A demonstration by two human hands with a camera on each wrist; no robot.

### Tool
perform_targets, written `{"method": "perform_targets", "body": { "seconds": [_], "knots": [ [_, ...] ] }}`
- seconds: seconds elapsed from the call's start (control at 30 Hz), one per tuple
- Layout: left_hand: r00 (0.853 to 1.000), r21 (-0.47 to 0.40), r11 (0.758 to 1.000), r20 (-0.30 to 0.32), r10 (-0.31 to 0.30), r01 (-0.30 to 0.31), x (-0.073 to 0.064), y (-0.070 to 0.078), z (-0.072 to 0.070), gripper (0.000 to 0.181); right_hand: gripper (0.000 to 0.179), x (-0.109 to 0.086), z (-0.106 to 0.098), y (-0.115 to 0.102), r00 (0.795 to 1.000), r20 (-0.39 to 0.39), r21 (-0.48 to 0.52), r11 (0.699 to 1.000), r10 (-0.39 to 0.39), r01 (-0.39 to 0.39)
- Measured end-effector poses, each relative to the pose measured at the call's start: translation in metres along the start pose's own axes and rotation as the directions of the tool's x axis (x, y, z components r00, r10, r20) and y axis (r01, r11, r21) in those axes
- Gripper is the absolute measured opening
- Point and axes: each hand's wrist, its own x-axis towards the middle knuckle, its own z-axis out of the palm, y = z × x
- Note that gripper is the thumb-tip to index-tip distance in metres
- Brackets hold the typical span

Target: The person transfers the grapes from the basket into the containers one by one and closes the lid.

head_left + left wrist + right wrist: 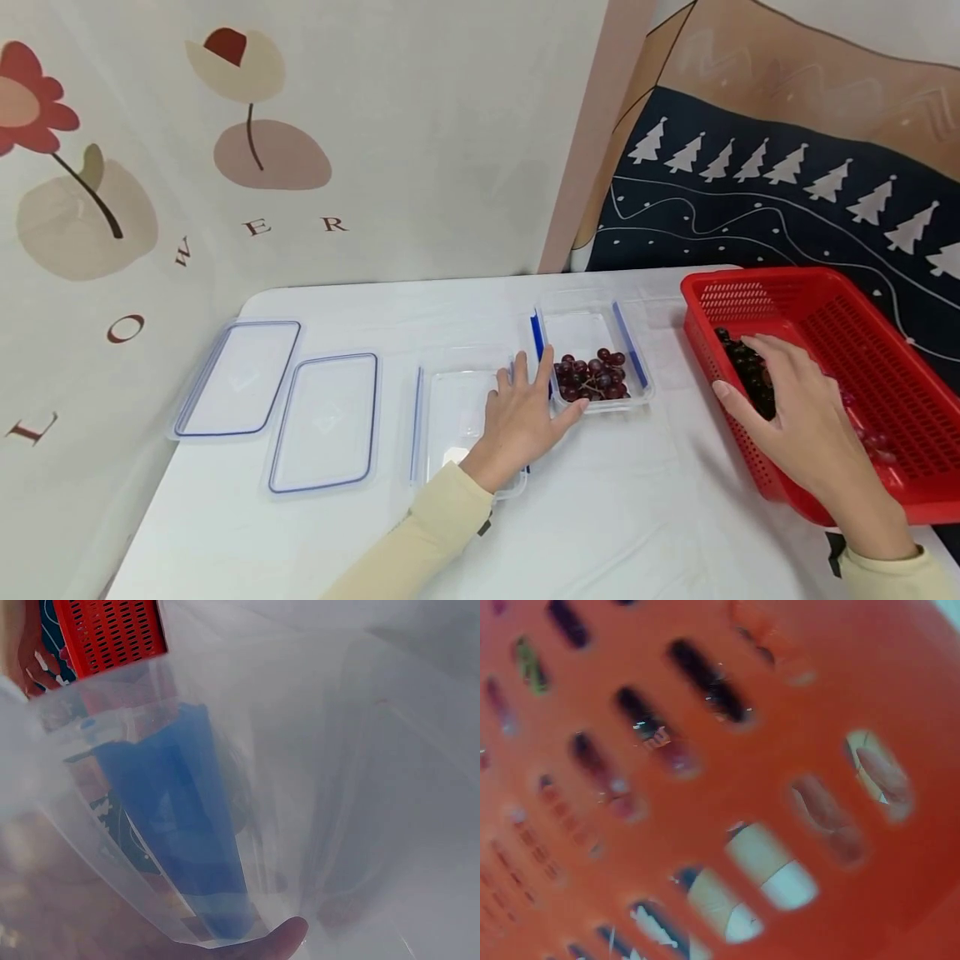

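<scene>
My left hand (521,421) has its fingers spread at the near left corner of a clear plastic container (581,323) with blue-edged sides. A bunch of dark red grapes (597,377) lies in the near half of that container. In the left wrist view, the thumb (281,939) is beside a clear wall with a blue strip (176,825). My right hand (813,421) reaches into the red basket (918,392), thumb and fingers apart around black grapes (748,367). The right wrist view shows mostly the slotted basket wall (780,735) and hides the fingertips' contact.
A second clear container (450,408) stands left of the first, partly under my left forearm. Two clear lids with blue seals, one (326,425) nearer and one (240,379) farther left, lie on the white table (630,500). Reddish grapes (877,442) lie in the basket beyond my right hand.
</scene>
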Motion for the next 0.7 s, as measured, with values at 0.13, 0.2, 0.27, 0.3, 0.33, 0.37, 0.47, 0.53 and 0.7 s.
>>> {"method": "perform_targets", "body": {
  "seconds": [0.13, 0.2, 0.27, 0.3, 0.33, 0.37, 0.47, 0.53, 0.7],
  "knots": [
    [1.0, 0.008, 1.0, -0.003, 0.002, -0.002, 0.001, 0.0, 0.0, 0.097, 0.076, 0.0, 0.0, 0.01, 1.0, -0.013, 0.009, 1.0, 0.013, -0.013],
    [1.0, 0.011, 1.0, -0.008, 0.003, -0.003, 0.001, 0.0, 0.001, 0.097, 0.075, 0.001, 0.0, 0.014, 1.0, -0.014, 0.009, 1.0, 0.019, -0.019],
    [1.0, 0.016, 1.0, -0.012, 0.007, -0.007, 0.002, 0.001, 0.002, 0.097, 0.075, 0.0, -0.001, 0.018, 1.0, -0.017, 0.008, 1.0, 0.025, -0.025],
    [1.0, 0.015, 1.0, -0.016, 0.011, -0.011, 0.002, 0.001, 0.002, 0.097, 0.074, 0.0, -0.001, 0.02, 0.999, -0.018, 0.006, 1.0, 0.029, -0.029],
    [1.0, 0.014, 1.0, -0.018, 0.015, -0.014, 0.003, 0.002, 0.002, 0.097, 0.074, 0.0, -0.001, 0.022, 0.999, -0.018, 0.002, 0.999, 0.035, -0.034],
    [1.0, 0.011, 1.0, -0.018, 0.018, -0.018, 0.003, 0.002, 0.003, 0.097, 0.074, -0.001, -0.001, 0.024, 0.999, -0.019, -0.002, 0.999, 0.039, -0.039],
    [1.0, 0.007, 1.0, -0.006, 0.018, -0.018, 0.004, 0.003, 0.003, 0.098, 0.074, -0.001, 0.0, 0.028, 0.998, -0.016, -0.016, 0.998, 0.056, -0.056],
    [1.0, 0.003, 1.0, -0.001, 0.011, -0.011, 0.003, 0.003, 0.003, 0.098, 0.075, 0.0, 0.001, 0.032, 0.998, -0.011, -0.023, 0.998, 0.064, -0.064],
    [1.0, -0.017, 1.0, -0.01, 0.004, -0.004, 0.004, 0.0, 0.003, 0.098, 0.077, 0.002, -0.001, 0.042, 0.996, 0.014, -0.035, 0.996, 0.087, -0.087]
  ]
}}
